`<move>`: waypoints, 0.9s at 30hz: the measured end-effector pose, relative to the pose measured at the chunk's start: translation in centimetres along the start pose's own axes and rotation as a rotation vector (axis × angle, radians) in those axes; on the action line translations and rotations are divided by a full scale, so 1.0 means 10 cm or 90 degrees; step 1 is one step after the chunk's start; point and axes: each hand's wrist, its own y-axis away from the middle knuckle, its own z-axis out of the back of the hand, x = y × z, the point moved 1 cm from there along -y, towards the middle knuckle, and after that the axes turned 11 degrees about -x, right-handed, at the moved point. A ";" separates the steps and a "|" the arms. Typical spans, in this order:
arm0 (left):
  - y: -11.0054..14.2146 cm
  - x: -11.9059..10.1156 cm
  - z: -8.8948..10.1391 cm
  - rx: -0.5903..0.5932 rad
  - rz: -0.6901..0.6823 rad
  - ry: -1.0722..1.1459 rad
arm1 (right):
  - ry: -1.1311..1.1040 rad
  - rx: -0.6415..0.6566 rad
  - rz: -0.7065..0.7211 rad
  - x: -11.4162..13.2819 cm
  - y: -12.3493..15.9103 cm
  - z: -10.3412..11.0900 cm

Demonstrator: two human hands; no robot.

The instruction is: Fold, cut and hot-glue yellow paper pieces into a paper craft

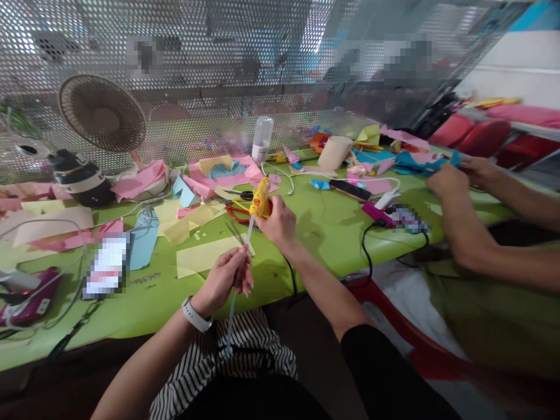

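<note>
My right hand (278, 224) is closed round a yellow glue gun (261, 198), held above the green table (332, 227) with its black cord trailing down over the front edge. A long clear glue stick (240, 274) runs from the back of the gun down toward my lap. My left hand (226, 279), with a white watch on the wrist, pinches this stick near its middle. Red-handled scissors (237, 211) lie on the table just behind the gun.
Pink, yellow and blue paper scraps (205, 175) litter the table. A small fan (102, 114) and a black pot stand at the back left, a bottle (262, 139) and paper roll (334, 153) at the back. Another person's hands (446, 178) handle blue paper on the right.
</note>
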 end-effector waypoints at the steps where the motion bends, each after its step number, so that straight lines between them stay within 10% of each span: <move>1: 0.00 0.00 0.00 0.005 0.007 -0.002 | -0.011 -0.009 0.012 0.00 0.01 -0.01; 27: 0.09 -0.01 -0.02 -0.010 -0.017 -0.015 | -0.130 -0.059 0.148 -0.09 0.18 -0.03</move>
